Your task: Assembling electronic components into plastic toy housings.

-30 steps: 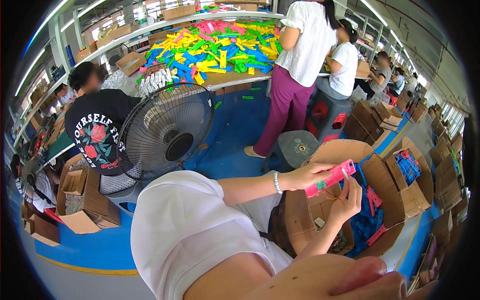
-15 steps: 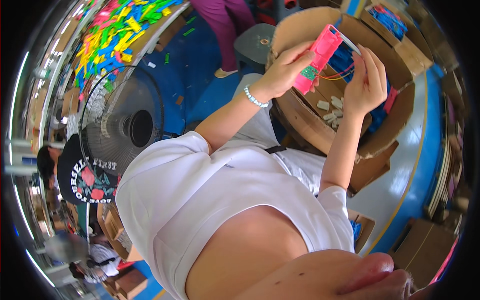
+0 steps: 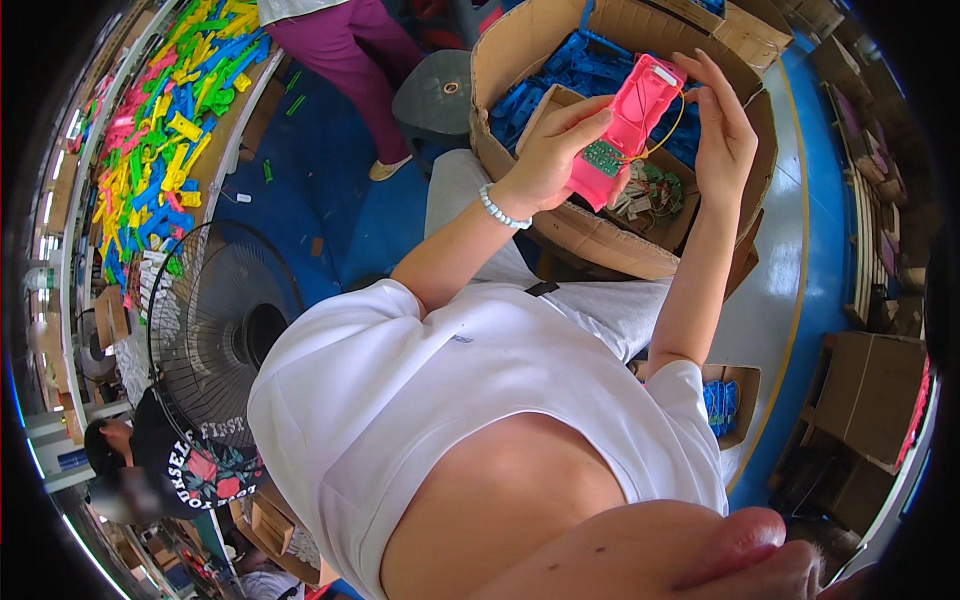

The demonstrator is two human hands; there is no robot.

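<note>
My left hand (image 3: 555,150) is closed round the lower part of a pink plastic housing (image 3: 634,118), tilted with its open side facing up. A green circuit board (image 3: 603,157) sits in the housing near my left thumb. A small white block (image 3: 664,75) lies inside the housing's far end. Thin yellow and red wires (image 3: 660,143) loop from the board along the right side. My right hand (image 3: 727,130) is raised beside that far end with its fingers stretched out. Its fingertips are at the housing's upper corner; whether they press on it is unclear.
Below the housing stands a large cardboard box (image 3: 590,240) with blue plastic parts (image 3: 570,75) and an inner carton of wired boards (image 3: 655,190). A fan (image 3: 225,320) is at my left, near a table heaped with coloured parts (image 3: 180,130). A person in purple trousers (image 3: 345,60) stands beside a grey stool (image 3: 435,95).
The white block now shows inside the housing's far end. My right fingers have straightened and moved up to the housing's corner. The view has shifted, showing more of the parts table.
</note>
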